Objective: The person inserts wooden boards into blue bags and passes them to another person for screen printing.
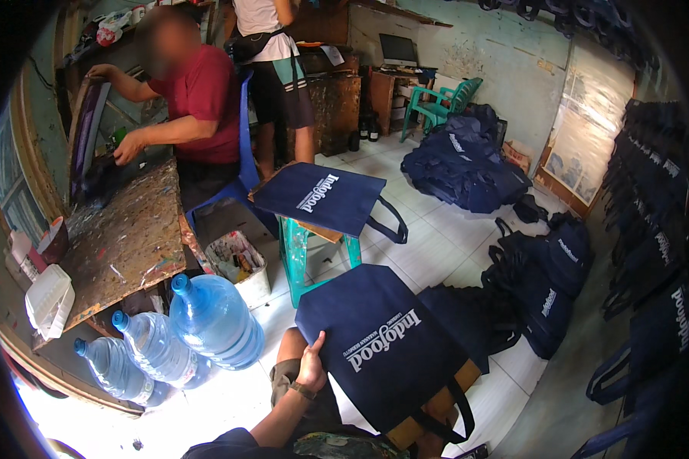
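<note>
A dark blue fabric tote bag [383,344] with white print lies flat in front of me, over a brown board [467,375] that shows at its right and lower edges. My left hand [311,369] grips the bag's left edge, thumb on top, its other fingers mostly hidden. The bag's black handle [455,417] loops off its lower right end. A patch of skin shows beside this handle at the lower edge, but I cannot tell whether it is my right hand. Another printed blue bag [321,195] lies on a green stool [295,256] just ahead.
Blue water jugs [216,321] stand at left beside a paint-stained table [130,245], where a co-worker [207,107] holds a framed panel. Another person [279,84] stands behind. Bag piles [467,168] cover the floor at right; more bags [658,237] hang along the right wall.
</note>
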The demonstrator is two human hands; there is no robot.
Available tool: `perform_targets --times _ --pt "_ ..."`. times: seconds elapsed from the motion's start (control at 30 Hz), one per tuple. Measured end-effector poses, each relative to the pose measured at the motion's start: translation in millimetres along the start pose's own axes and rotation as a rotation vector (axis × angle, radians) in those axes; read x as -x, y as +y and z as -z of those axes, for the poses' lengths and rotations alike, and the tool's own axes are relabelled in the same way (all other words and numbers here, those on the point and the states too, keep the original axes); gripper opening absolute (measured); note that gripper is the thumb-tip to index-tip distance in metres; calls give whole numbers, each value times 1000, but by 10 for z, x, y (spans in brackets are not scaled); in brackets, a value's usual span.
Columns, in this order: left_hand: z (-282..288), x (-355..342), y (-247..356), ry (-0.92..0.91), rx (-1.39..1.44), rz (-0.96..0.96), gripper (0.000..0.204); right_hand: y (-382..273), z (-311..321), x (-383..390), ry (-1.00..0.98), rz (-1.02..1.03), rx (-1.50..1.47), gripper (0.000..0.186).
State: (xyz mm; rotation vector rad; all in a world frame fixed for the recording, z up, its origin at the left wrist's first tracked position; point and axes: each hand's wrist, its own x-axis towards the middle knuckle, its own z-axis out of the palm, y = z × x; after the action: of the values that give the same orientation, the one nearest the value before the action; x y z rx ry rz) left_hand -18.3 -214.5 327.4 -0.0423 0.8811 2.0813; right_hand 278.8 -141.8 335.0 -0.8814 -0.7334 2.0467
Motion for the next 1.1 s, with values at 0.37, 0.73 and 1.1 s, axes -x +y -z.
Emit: perform_targets --times 0.37,0.73,1.1 --pt "107 -64 -33 20 -2 23 41 5 28 45 9 -8 1 44" --pt "-278 49 169 48 -120 -58 47 20 44 65 22 -14 3 44" --pt "-321 -90 194 13 -153 -85 53 75 77 120 25 -7 -5 45"
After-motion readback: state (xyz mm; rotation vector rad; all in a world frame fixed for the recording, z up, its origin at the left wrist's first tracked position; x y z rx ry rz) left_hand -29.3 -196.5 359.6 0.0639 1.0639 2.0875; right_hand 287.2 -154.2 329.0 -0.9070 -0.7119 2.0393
